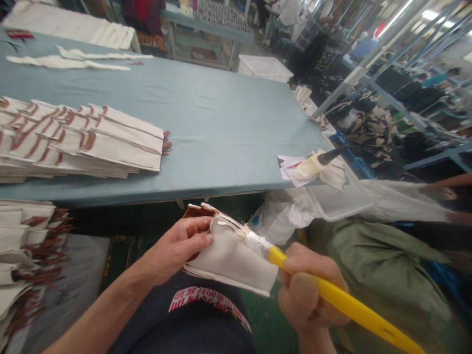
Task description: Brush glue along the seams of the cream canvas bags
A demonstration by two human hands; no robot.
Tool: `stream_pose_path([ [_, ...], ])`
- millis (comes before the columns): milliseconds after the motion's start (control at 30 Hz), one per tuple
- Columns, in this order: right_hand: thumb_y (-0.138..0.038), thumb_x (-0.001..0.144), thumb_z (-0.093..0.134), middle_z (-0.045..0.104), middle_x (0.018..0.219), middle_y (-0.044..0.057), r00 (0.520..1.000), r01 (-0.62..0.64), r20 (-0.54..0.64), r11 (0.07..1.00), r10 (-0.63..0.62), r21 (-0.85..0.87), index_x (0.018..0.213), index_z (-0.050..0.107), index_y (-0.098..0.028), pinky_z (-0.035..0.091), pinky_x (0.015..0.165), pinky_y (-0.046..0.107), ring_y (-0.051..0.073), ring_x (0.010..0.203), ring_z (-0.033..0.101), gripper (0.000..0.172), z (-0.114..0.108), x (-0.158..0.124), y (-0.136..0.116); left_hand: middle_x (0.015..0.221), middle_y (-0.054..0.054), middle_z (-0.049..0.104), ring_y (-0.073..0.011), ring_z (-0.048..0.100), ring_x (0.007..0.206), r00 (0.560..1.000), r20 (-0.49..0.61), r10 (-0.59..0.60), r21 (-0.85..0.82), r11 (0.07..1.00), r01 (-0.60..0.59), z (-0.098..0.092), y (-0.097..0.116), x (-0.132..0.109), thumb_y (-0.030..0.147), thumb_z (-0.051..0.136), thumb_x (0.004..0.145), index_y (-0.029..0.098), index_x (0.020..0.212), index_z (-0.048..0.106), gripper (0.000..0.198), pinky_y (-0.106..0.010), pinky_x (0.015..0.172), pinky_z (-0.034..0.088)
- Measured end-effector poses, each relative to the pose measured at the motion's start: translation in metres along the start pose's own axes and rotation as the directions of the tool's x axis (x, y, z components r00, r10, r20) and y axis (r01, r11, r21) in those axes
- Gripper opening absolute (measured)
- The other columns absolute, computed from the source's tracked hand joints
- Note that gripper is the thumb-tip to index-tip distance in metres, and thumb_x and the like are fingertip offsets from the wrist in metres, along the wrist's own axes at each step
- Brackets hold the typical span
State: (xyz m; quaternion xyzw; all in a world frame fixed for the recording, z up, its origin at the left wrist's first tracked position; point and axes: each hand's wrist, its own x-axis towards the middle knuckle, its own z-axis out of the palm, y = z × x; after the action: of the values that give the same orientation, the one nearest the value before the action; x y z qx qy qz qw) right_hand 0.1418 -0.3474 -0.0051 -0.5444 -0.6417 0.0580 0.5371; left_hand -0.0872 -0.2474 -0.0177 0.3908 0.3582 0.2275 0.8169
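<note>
My left hand (pixel 184 246) pinches a stack of cream fabric pieces (pixel 236 265) with brown edging, held up in front of my lap. Wrapped around a long yellow handle, my right hand (pixel 313 290) grips a brush (pixel 346 305). White wrapping covers the brush near its bristles, which touch the upper edge of the top piece. On the table to the left lie overlapping rows of similar cream pieces (pixel 125 147) with brown strips.
A blue-covered table (pixel 221 123) spans the front. At its right edge, a dark-handled tool with a pale wrapped end (pixel 309 167) lies by a clear plastic bin (pixel 334 201). More pieces (pixel 25 236) are stacked at lower left. Another person's arm (pixel 453 182) shows at right.
</note>
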Motion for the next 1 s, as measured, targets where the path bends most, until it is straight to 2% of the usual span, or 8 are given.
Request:
stream_pose_path([
  [133,-0.032,0.108,0.053,0.059,0.060,-0.005,0.991,0.130,0.021,0.988,-0.132,0.083,0.094,0.062,-0.025,0.049,0.048,0.027,0.014,0.047,0.060,0.019,0.023,0.021,-0.006,0.074,0.001,0.069,-0.0104,0.054,0.062,0.999,0.034,-0.013,0.020,1.000,0.012,0.003,0.003,0.004,0.039,0.082,0.086,0.015,0.105,0.081,0.030,-0.018,0.056,0.040],
  [333,-0.030,0.111,0.050,0.069,0.069,-0.003,0.985,0.156,0.044,0.976,-0.164,0.154,0.098,0.063,-0.023,0.055,0.055,0.026,0.012,0.054,0.064,0.021,0.056,0.036,-0.013,0.069,0.004,0.062,-0.0104,0.052,0.063,0.999,0.036,0.014,0.097,0.995,-0.017,0.000,0.002,0.006,0.038,0.077,0.089,0.014,0.098,0.077,0.026,-0.018,0.058,0.043],
  [433,-0.034,0.110,0.054,0.059,0.061,-0.005,0.993,0.075,-0.100,0.977,-0.056,0.200,0.094,0.065,-0.023,0.048,0.047,0.024,0.011,0.046,0.054,0.023,0.056,0.034,-0.015,0.075,0.001,0.065,-0.0144,0.060,0.072,0.998,0.031,0.058,0.134,0.989,-0.062,-0.005,0.004,0.003,0.036,0.071,0.091,0.014,0.097,0.074,0.023,-0.021,0.065,0.049],
  [533,-0.035,0.109,0.057,0.052,0.056,-0.008,0.949,-0.107,-0.268,0.967,0.169,0.233,0.092,0.066,-0.021,0.044,0.045,0.021,0.009,0.041,0.049,0.023,0.051,0.033,-0.017,0.079,-0.001,0.067,-0.0154,0.062,0.077,0.974,0.041,0.222,0.334,0.916,-0.223,-0.008,0.005,0.001,0.028,0.059,0.096,0.015,0.090,0.072,0.019,-0.022,0.068,0.050],
  [600,-0.036,0.108,0.058,0.051,0.053,-0.008,0.902,-0.250,-0.288,0.932,0.323,0.263,0.090,0.066,-0.020,0.042,0.043,0.019,0.008,0.040,0.048,0.025,0.051,0.033,-0.018,0.073,0.002,0.061,-0.0117,0.057,0.069,0.910,0.056,0.411,0.536,0.756,-0.375,-0.010,0.002,0.001,0.017,0.052,0.097,0.017,0.078,0.065,0.023,-0.019,0.063,0.045],
  [700,-0.040,0.108,0.059,0.051,0.050,-0.009,0.848,-0.406,-0.229,0.864,0.478,0.298,0.085,0.066,-0.020,0.039,0.041,0.016,0.008,0.038,0.048,0.031,0.054,0.034,-0.022,0.068,0.004,0.056,-0.0089,0.050,0.061,0.713,0.187,0.676,0.711,0.408,-0.573,-0.016,-0.004,0.002,0.003,0.047,0.094,0.019,0.072,0.054,0.028,-0.018,0.060,0.041],
  [767,-0.041,0.107,0.060,0.052,0.049,-0.009,0.832,-0.442,-0.224,0.850,0.508,0.285,0.084,0.066,-0.020,0.038,0.040,0.014,0.007,0.037,0.049,0.032,0.057,0.035,-0.026,0.070,0.004,0.060,-0.0097,0.056,0.063,0.605,0.292,0.741,0.736,0.230,-0.637,-0.021,-0.008,0.003,-0.002,0.047,0.093,0.020,0.078,0.054,0.028,-0.019,0.064,0.045],
  [1000,-0.042,0.108,0.060,0.047,0.046,-0.010,0.830,-0.482,-0.172,0.838,0.530,0.257,0.082,0.066,-0.021,0.035,0.037,0.012,0.005,0.032,0.044,0.034,0.070,0.029,-0.051,0.080,-0.004,0.071,-0.0158,0.066,0.073,0.484,0.423,0.766,0.782,-0.039,-0.621,-0.033,-0.012,0.005,-0.004,0.048,0.098,0.020,0.095,0.056,0.025,-0.024,0.069,0.050],
])
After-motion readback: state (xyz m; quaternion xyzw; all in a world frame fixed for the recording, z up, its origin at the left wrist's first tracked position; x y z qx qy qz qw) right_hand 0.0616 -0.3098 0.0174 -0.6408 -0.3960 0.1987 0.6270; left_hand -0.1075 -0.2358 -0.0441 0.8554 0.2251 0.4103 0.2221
